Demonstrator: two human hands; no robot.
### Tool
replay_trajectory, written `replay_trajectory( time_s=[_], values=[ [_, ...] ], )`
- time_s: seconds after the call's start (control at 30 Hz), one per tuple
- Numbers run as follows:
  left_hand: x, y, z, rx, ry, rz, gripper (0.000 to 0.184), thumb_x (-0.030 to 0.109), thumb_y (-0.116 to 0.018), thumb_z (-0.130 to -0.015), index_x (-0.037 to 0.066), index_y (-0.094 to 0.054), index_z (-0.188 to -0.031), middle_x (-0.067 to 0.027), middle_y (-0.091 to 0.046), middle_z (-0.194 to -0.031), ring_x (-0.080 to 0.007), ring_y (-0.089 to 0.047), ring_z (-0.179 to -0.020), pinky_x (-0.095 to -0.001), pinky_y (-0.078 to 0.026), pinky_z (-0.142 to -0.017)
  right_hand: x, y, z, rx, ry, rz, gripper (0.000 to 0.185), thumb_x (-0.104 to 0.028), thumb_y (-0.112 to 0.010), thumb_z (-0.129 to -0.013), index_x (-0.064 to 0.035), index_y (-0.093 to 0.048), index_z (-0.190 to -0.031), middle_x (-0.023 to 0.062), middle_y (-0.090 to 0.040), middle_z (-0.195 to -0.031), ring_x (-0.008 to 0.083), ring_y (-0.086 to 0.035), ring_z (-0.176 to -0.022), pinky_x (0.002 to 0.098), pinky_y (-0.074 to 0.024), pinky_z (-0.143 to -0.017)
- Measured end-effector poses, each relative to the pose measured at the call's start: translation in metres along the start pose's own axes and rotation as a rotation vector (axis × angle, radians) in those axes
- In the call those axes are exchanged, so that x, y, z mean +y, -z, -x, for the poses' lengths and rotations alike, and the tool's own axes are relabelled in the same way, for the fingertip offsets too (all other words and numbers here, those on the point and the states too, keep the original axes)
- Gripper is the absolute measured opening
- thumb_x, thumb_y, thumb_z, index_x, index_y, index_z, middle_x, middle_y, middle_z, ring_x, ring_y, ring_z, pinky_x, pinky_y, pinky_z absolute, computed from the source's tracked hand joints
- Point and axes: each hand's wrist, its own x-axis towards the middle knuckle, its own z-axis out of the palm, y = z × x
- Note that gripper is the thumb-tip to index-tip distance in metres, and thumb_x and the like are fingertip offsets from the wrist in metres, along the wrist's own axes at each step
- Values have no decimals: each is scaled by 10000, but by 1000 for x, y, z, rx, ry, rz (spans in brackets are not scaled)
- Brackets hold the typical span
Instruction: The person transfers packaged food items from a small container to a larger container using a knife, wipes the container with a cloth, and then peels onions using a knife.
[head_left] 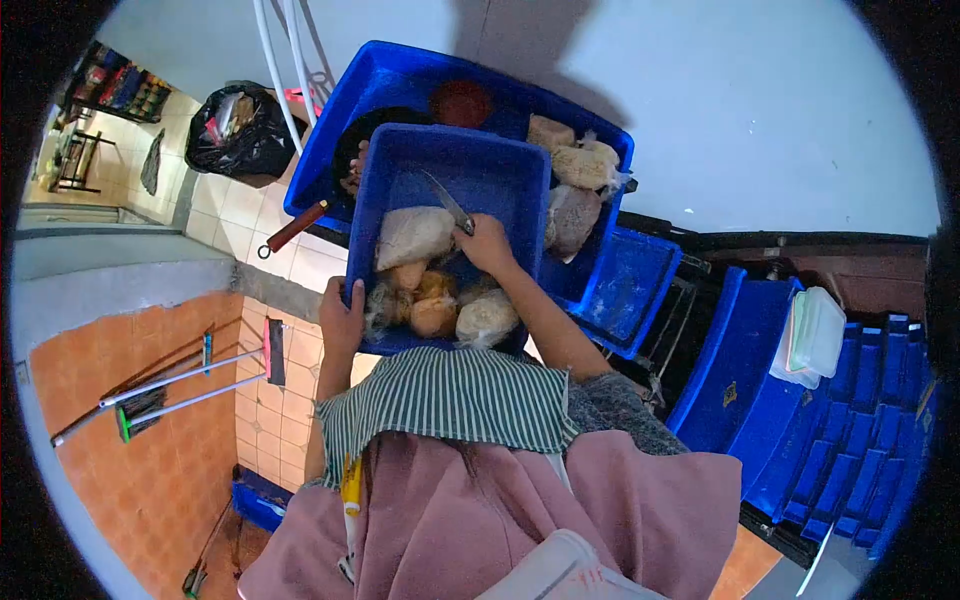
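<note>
A knife-like tool with a grey blade (pixel 449 201) is inside the open blue rectangular plastic tub (pixel 500 170), with the right hand (pixel 487 245) closed round its near end; the left hand (pixel 342 315) is partly closed, curled on the tub's left rim; the large clear bag of pale contents (pixel 415 237) lies just beside the blade in the tub, so a careless wrist turn could slit it and spill its contents; the tub overlaps the larger blue plastic tub (pixel 410 72), and uneven support there, if the left hand slackened, might let it tip.
</note>
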Motion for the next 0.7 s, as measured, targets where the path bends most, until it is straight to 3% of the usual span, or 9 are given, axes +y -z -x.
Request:
replay_trajectory(
  time_s=[0.23, 0.33, 0.43, 0.47, 0.53, 0.63, 0.7],
  values=[
    [0, 0, -5, -49, 41, -66, 337, 334, -592, -957, 0, -554, -957, -207, -627, -759, -360, -622, -699, -440, -470, -648, -40, 36, 8, -89, 31, -272, 304, -302, -720, -749, -1, -687, -787, 179, -662, -694, 310, -661, -643, 429, -509, -650],
    [-11, 0, -8, -72, 22, -66, 348, 344, -600, -950, -1, -550, -939, -217, -624, -758, -360, -622, -704, -438, -465, -647, -71, 81, 3, 8, 123, -252, 315, -308, -732, -755, 0, -702, -820, 156, -670, -692, 263, -658, -625, 401, -513, -635],
    [-8, 5, -9, -97, 60, -26, 354, 342, -603, -947, -5, -546, -908, -225, -620, -762, -360, -620, -704, -435, -457, -644, -110, 164, 14, 248, 134, -181, 272, -252, -707, -795, 15, -706, -847, 134, -679, -702, 200, -648, -640, 379, -512, -624],
    [-5, 7, -8, -106, 84, -11, 356, 339, -604, -947, -8, -544, -896, -228, -618, -764, -360, -619, -704, -435, -455, -642, -109, 187, 10, 357, 144, -126, 253, -234, -697, -809, 16, -707, -850, 122, -681, -705, 174, -640, -640, 363, -511, -620],
    [-4, 13, -5, -92, 72, 0, 354, 330, -602, -947, -14, -546, -883, -229, -617, -777, -359, -616, -716, -429, -452, -650, -102, 230, 5, 374, 175, -335, 220, -209, -689, -824, 9, -703, -844, 81, -672, -707, 133, -619, -637, 335, -499, -608],
    [-9, 16, 1, -88, 101, 37, 352, 319, -598, -949, -22, -546, -878, -225, -608, -786, -349, -605, -727, -423, -449, -662, -80, 261, -16, 415, 212, -343, 242, -241, -671, -858, -10, -674, -785, -3, -596, -663, 86, -486, -581, 288, -428, -562],
    [-12, 18, 4, -73, 116, 47, 355, 319, -595, -951, -25, -545, -880, -218, -601, -787, -337, -597, -729, -417, -447, -666, -52, 262, -44, 403, 163, -311, 243, -235, -693, -831, 6, -679, -803, 21, -612, -666, 102, -534, -593, 307, -445, -558]
  ],
)
